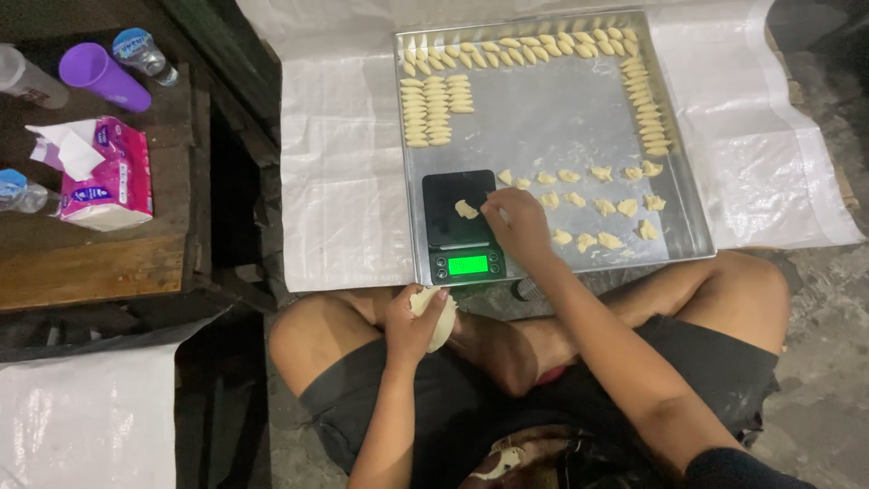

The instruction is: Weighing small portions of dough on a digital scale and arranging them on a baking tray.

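One small dough piece (465,209) lies on the black kitchen scale (460,225), just to the left of the right hand (516,226), whose pinched fingertips hover beside it, whether touching I cannot tell. That hand is much the nearer. Well back toward the body, the left hand (412,321) is closed around a larger dough lump (440,317). Beyond the right hand, more cut pieces (597,204) dot the metal tray (543,109).

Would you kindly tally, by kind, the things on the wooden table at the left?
Purple cup: 1
Pink tissue pack: 1
Sealed water cups: 2
Pale tumbler: 1
Total: 5
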